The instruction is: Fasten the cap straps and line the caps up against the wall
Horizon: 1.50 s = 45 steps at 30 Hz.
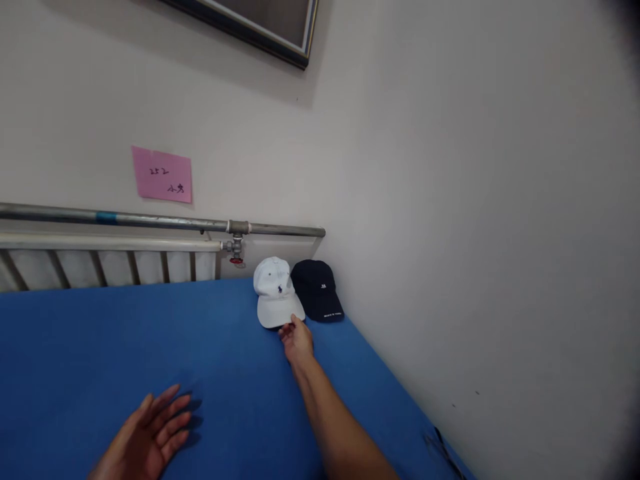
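Note:
A white baseball cap (pixel 273 280) with a small dark emblem sits at the far right corner of the blue surface, its brim facing me. My right hand (pixel 298 340) is at the front edge of that brim, thumb over the top and curled fingers at the underside, pinching it. Just right of the white cap, and touching it, rests a black baseball cap (pixel 316 287) with small white lettering on its brim. My left hand (pixel 155 430) hovers over the blue surface at the lower left, palm turned inward, fingers apart and holding nothing.
The blue surface (pixel 125 340) meets a wall on the right. Behind it stand a white radiator (pixel 150 265), a metal pipe (pixel 165 222) and a red-handled valve (pixel 236 260). A pink note (pixel 163 175) and a framed picture (pixel 260 40) hang above. Dark cords (pixel 445 450) lie lower right.

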### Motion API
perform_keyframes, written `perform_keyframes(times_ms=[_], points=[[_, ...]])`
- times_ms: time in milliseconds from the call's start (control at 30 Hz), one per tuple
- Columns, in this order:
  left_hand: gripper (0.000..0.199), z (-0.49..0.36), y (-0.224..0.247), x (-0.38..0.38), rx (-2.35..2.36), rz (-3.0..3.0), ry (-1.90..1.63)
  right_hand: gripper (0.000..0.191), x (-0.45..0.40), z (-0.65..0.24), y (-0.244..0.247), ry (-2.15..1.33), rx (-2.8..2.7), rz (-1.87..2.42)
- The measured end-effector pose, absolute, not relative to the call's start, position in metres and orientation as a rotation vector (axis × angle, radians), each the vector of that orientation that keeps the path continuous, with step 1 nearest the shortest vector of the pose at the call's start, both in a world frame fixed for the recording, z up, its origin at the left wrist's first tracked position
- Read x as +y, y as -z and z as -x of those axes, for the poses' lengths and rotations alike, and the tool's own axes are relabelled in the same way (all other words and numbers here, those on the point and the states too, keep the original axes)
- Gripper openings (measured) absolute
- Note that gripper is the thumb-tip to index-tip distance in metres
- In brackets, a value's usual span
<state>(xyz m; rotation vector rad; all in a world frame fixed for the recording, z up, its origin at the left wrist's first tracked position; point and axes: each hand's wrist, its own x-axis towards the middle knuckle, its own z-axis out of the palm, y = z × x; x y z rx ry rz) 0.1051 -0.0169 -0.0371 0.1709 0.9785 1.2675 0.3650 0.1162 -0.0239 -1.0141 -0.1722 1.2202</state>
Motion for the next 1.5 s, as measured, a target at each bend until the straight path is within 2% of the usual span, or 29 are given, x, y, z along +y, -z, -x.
perform_keyframes(times_ms=[167,367,600,700,800,967,1133,1400,1500], points=[[0.021,-0.112,0.015,-0.025,1.008,-0.199,-1.269,0.017,0.108,-0.363,0.02,-1.218,-0.185,1.035],[0.018,-0.113,0.013,-0.024,0.975,-0.281,-1.278,0.012,0.06,-0.365,0.019,-1.144,-0.303,1.076],[0.013,-0.119,-0.009,-0.036,0.892,-0.255,-1.447,0.026,-0.029,-0.343,0.001,-1.277,-0.601,1.199],[0.008,-0.089,-0.004,-0.031,0.994,-0.165,-1.676,0.033,-0.034,-0.335,0.0,-1.171,-1.038,1.483],[0.008,-0.044,0.001,-0.041,1.069,-0.017,-1.936,0.041,-0.038,-0.327,-0.002,-1.123,-1.225,1.599],[0.009,0.017,0.002,-0.062,1.033,0.207,-2.118,0.045,-0.049,-0.321,-0.014,-1.082,-1.249,1.622],[0.011,0.041,0.002,-0.05,0.939,0.255,-2.161,0.055,-0.048,-0.322,-0.014,-1.127,-1.247,1.615],[0.008,0.046,0.006,-0.023,0.993,0.071,-2.19,0.046,-0.042,-0.321,-0.009,-1.126,-1.299,1.593],[0.015,0.036,0.004,-0.022,1.035,-0.166,-2.077,0.037,-0.039,-0.32,-0.003,-1.13,-1.306,1.529]])
